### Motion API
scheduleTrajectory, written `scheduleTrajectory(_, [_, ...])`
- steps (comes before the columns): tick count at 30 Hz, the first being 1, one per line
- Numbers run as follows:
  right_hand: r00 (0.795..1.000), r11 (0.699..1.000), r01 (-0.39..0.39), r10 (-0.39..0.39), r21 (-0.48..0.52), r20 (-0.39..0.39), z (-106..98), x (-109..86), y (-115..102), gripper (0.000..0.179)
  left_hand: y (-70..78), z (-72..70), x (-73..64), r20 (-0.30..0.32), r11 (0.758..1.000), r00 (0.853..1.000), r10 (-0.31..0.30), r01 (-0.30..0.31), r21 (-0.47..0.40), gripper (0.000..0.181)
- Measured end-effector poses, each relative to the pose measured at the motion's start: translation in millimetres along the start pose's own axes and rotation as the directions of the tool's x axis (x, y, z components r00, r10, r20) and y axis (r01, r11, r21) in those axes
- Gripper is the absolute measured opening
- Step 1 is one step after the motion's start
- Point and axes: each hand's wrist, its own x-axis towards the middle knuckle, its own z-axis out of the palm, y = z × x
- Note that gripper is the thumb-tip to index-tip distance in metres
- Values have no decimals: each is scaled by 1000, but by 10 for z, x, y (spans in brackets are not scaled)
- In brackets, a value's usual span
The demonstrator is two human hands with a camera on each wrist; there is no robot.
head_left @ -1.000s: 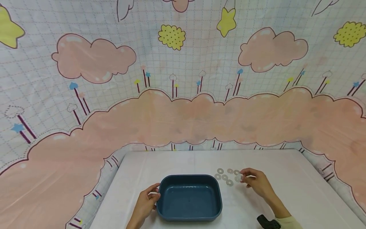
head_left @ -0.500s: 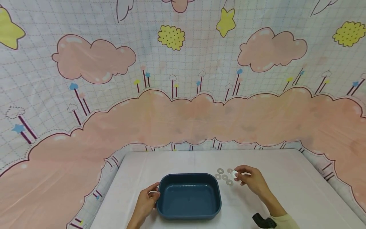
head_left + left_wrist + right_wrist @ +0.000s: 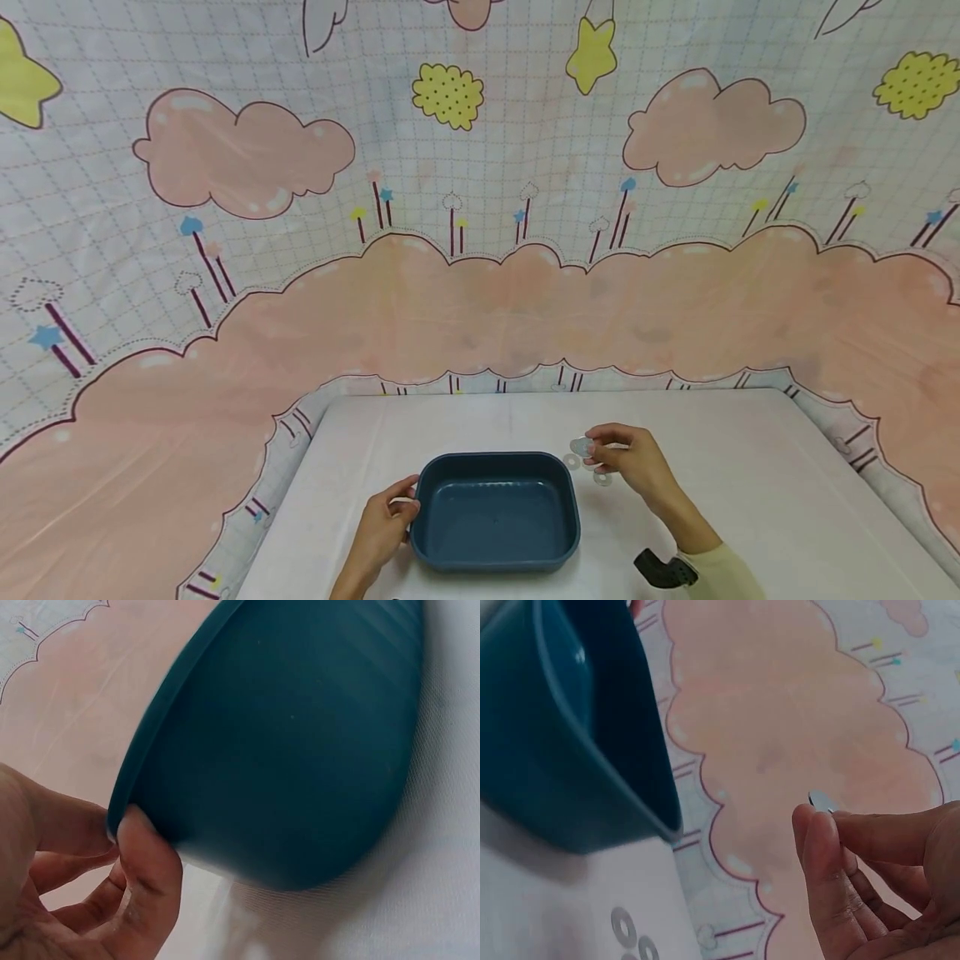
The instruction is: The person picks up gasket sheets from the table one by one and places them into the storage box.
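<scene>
A dark blue rectangular plastic tub (image 3: 495, 521) stands on the white table with nothing visible inside. My left hand (image 3: 381, 527) pinches its left rim between thumb and fingers, close up in the left wrist view. My right hand (image 3: 637, 467) is raised beyond the tub's right side, over the loose washers. Between its thumb and fingertips it pinches a thin, pale metal washer (image 3: 822, 801), seen nearly edge-on in the right wrist view. Below lie several flat grey washers (image 3: 572, 462), partly hidden by this hand; a few of the washers (image 3: 622, 927) also show in the right wrist view.
The white tabletop (image 3: 450, 425) reaches back to a hanging cloth (image 3: 480, 317) printed with pink clouds and yellow stars. A black strap-like device (image 3: 666, 570) is on the right wrist, by a pale yellow sleeve (image 3: 723, 577).
My right hand has lifted a washer off the table and carried it left, over the other washers towards the tub. My left hand keeps its hold on the rim.
</scene>
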Motion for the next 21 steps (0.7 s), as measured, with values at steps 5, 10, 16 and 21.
scheduleTrajectory(5, [998, 997, -29, 25, 74, 59, 153, 25, -74, 29, 6, -2, -2, -2, 1000, 1000, -3, 3, 4, 48])
scheduleTrajectory(10, [995, 994, -27, 16, 102, 103, 290, 54, -110, 30, 7, 10, -1, -7, 1000, 1000, -6, 6, 0, 47])
scheduleTrajectory(16, [989, 990, -35, 15, 135, 145, 454, 87, -127, 28, 1, 20, -2, -7, 1000, 1000, -4, 4, -1, 47])
scheduleTrajectory(21, [984, 986, -48, 19, 162, 175, 595, 102, -139, 26, 5, 16, -4, -7, 1000, 1000, -16, 16, 2, 47])
